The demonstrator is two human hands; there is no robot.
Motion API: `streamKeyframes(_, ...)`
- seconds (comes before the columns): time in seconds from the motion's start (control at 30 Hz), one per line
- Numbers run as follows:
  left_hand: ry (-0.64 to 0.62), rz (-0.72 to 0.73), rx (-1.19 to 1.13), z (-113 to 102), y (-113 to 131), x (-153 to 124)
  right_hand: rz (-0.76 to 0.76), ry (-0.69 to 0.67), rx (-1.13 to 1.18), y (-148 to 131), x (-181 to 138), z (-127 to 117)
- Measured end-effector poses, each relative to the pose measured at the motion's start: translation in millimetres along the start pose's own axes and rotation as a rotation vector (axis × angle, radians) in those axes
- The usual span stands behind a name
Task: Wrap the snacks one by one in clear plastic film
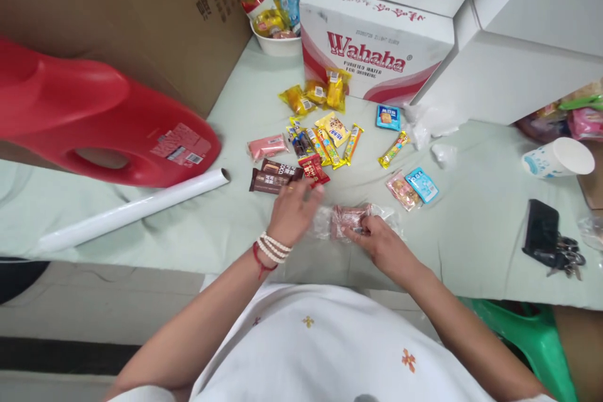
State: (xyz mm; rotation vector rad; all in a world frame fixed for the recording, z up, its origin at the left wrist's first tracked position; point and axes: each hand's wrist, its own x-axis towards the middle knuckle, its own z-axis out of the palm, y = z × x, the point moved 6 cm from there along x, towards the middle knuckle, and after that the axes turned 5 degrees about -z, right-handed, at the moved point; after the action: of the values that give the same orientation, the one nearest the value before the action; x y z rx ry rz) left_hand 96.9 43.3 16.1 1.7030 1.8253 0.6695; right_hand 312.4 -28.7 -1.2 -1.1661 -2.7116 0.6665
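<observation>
And there was the reddish-brown pack, lying in its clear plastic near the table's front edge, right before the person! The right hand had thumb and forefinger pinching the pack's right side; and that, to judge by the slack film, called for a light, sure hold on the firm body rather than the loose wrapper, which looked apt to slip or crinkle. Over on the left, the left hand hung blurred, fingers loosely spread, beside the dark brown bars and just short of the small red packet; whether it touched the packet, nobody could tell! Good form there seemed to mean a low, careful wrist, clear of those bars, with the pack kept flat on the green cloth and no squeeze hard enough to crush it.
</observation>
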Motion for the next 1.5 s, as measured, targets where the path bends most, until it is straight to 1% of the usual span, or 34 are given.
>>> streamKeyframes(0.07,-0.182,0.054,0.206,7.5,1.7,-9.3,0.000,0.023,0.036,2.5,-0.8,0.6)
streamKeyframes(0.1,-0.238,0.064,0.255,7.0,1.1,-16.8,-0.003,0.041,0.059,3.5,-1.0,1.1)
streamKeyframes(0.13,-0.278,0.063,0.253,4.6,0.6,-24.7,-0.008,0.062,0.083,4.3,-1.0,1.6)
streamKeyframes(0.17,-0.311,0.043,0.202,1.4,0.4,-32.2,-0.014,0.084,0.106,4.7,-0.8,2.2)
streamKeyframes(0.23,-0.387,-0.039,-0.010,-1.3,2.7,-43.6,-0.023,0.114,0.142,4.8,0.3,3.4)
streamKeyframes(0.3,-0.471,-0.113,-0.266,5.9,12.6,-48.7,-0.026,0.126,0.155,3.8,1.0,3.5)
streamKeyframes(0.33,-0.503,-0.124,-0.367,12.7,20.5,-48.6,-0.033,0.129,0.154,2.7,0.8,2.6)
streamKeyframes(0.37,-0.520,-0.102,-0.428,20.4,30.2,-46.7,-0.043,0.132,0.151,1.2,-0.3,0.9)
streamKeyframes(0.4,-0.515,-0.049,-0.441,28.1,40.7,-43.7,-0.057,0.138,0.151,-0.3,-2.3,-1.7)
streamKeyframes(0.43,-0.492,0.021,-0.405,35.4,50.8,-40.3,-0.075,0.146,0.160,-1.8,-5.2,-4.9)
streamKeyframes(0.47,-0.459,0.091,-0.321,42.6,59.5,-37.4,-0.096,0.154,0.180,-3.2,-8.9,-8.2)
streamKeyframes(0.53,-0.396,0.188,-0.055,56.7,70.5,-34.9,-0.115,0.185,0.247,-2.7,-17.6,-14.7)
streamKeyframes(0.57,-0.378,0.211,0.092,63.2,72.8,-35.3,-0.086,0.231,0.272,0.9,-21.9,-18.4)
streamKeyframes(0.6,-0.367,0.226,0.224,68.8,73.8,-36.5,-0.022,0.310,0.269,7.5,-26.3,-22.6)
streamKeyframes(0.63,-0.359,0.242,0.328,73.0,74.3,-38.2,0.075,0.407,0.232,16.1,-30.9,-26.8)
streamKeyframes(0.7,-0.328,0.286,0.434,76.5,75.5,-40.7,0.306,0.583,0.071,33.4,-39.9,-32.5)
streamKeyframes(0.73,-0.296,0.298,0.449,75.4,75.7,-40.5,0.399,0.621,-0.018,39.6,-42.1,-33.0)
streamKeyframes(0.77,-0.247,0.290,0.451,72.4,75.0,-38.7,0.456,0.620,-0.087,43.6,-41.7,-32.0)
streamKeyframes(0.8,-0.189,0.261,0.446,68.1,73.0,-35.6,0.482,0.594,-0.125,45.8,-39.3,-30.2)
streamKeyframes(0.87,-0.097,0.160,0.439,59.4,66.2,-28.0,0.487,0.566,-0.126,45.1,-33.9,-29.3)
streamKeyframes(0.9,-0.087,0.117,0.444,57.4,62.9,-24.7,0.483,0.575,-0.097,42.6,-31.9,-30.8)
streamKeyframes(0.93,-0.108,0.094,0.454,57.8,60.8,-22.3,0.480,0.592,-0.048,38.8,-30.1,-33.0)
streamKeyframes(1.0,-0.195,0.083,0.478,62.9,60.2,-20.7,0.464,0.608,0.097,28.4,-24.8,-36.1)
streamKeyframes(1.07,-0.250,0.061,0.484,67.6,62.2,-22.2,0.412,0.577,0.240,14.5,-15.5,-35.6)
streamKeyframes(1.17,-0.221,0.020,0.456,67.8,67.7,-27.7,0.323,0.569,0.324,-2.8,-3.1,-33.8)
streamKeyframes(1.23,-0.187,0.063,0.376,64.8,74.2,-33.3,0.315,0.608,0.352,-3.7,-1.1,-32.7)
streamKeyframes(1.3,-0.179,0.150,0.200,60.5,82.2,-40.3,0.335,0.639,0.413,2.7,-3.0,-30.6)
streamKeyframes(1.37,-0.203,0.238,-0.038,56.0,90.1,-47.4,0.339,0.629,0.508,10.1,-5.0,-26.9)
streamKeyframes(1.43,-0.248,0.300,-0.268,53.3,96.9,-52.5,0.329,0.599,0.627,14.3,-6.3,-22.0)
streamKeyframes(1.5,-0.327,0.305,-0.448,53.9,100.3,-54.4,0.336,0.556,0.760,16.0,-8.3,-16.2)
